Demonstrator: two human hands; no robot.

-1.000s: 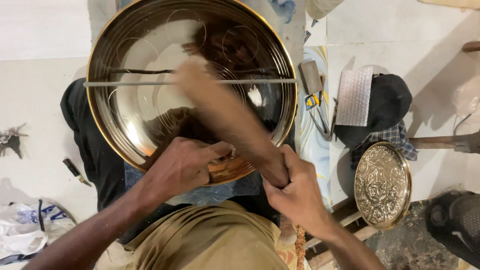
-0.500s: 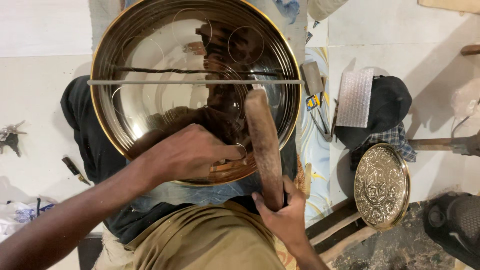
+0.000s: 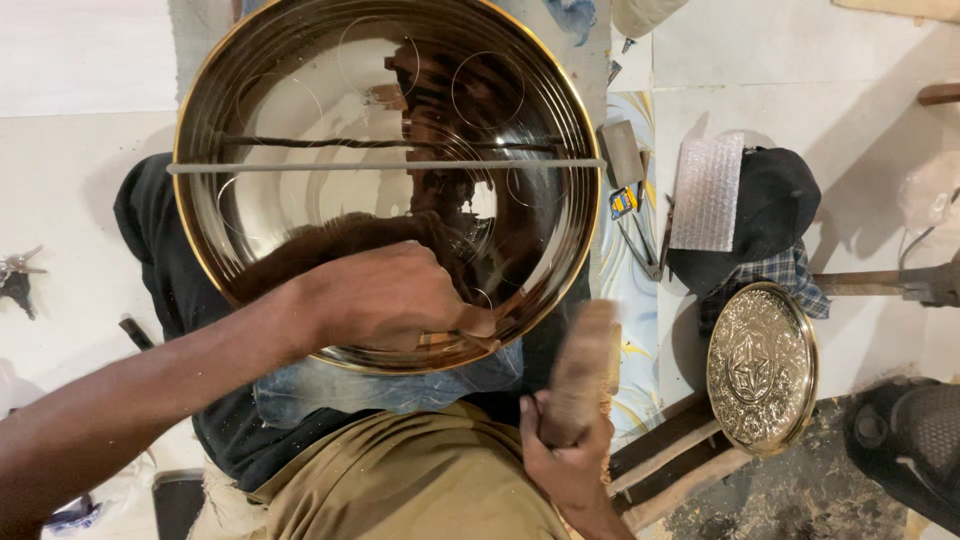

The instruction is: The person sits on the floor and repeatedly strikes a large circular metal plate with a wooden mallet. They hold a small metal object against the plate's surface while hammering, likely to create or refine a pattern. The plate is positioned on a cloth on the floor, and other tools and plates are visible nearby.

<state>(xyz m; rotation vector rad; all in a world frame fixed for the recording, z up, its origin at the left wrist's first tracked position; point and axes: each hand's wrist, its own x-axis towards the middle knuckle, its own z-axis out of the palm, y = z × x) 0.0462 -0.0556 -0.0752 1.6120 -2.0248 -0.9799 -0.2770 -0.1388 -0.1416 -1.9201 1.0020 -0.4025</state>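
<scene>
Brass tray (image 3: pixel 300 120), big, round and polished, propped across the lap over a pale blue cloth (image 3: pixel 390 385) and tilted up toward the camera, filling the upper middle of the view. No long axis to speak of on a round dish; hollow face turned up and toward the head, lower rim nearest the body, upper rim out of frame. Faint scribed circles and arcs visible on the mirror surface, otherwise bare and smooth (no raised pattern like that on the small embossed plate (image 3: pixel 762 367) lying well apart on the floor to the right), so judged early in the decorating: layout marked, relief work mostly left to do. Thin metal rod (image 3: pixel 385 165) lying level across the dish, rim to rim, left to right. Left hand (image 3: pixel 395 295) clenched low inside the dish near the bottom rim, grip closed around something small that cannot be made out. Right hand (image 3: pixel 565 455) clenched on a wooden mallet (image 3: pixel 583 365), blurred, long axis running away from the body and up toward the tray's lower right edge, head end just beside the rim but apart from it. Scattered hand tools (image 3: pixel 635 205) and a dark bundle of cloth (image 3: pixel 770 215) on the tiled floor beyond.
</scene>
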